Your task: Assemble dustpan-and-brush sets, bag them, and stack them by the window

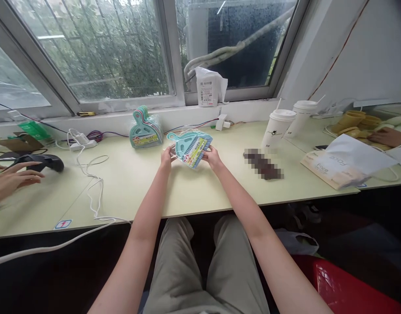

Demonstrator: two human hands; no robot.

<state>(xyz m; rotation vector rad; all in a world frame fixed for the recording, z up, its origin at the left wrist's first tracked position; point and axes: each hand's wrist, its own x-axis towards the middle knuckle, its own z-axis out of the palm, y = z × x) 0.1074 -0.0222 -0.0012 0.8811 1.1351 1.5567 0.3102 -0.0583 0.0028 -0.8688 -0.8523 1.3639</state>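
Note:
Between my two hands is a small teal dustpan and brush set (191, 148) in clear plastic wrap, with a yellow printed label across it. My left hand (166, 158) grips its left edge. On the opposite side, the fingers of my right hand (212, 158) close around the brush end. The set is tilted above the table, its handle pointing to the upper left. Behind it to the left, a stack of similar wrapped dustpan sets (145, 131) in several colours stands against the wall below the window.
White cups with straws (277, 131) and a paper bag (346, 161) stand to the right, near a blurred dark object (264, 165). White cables (97, 192) run over the table at left. Another person's hand (15, 181) is beside a black device (39, 162). A red stool (347, 283) is below right.

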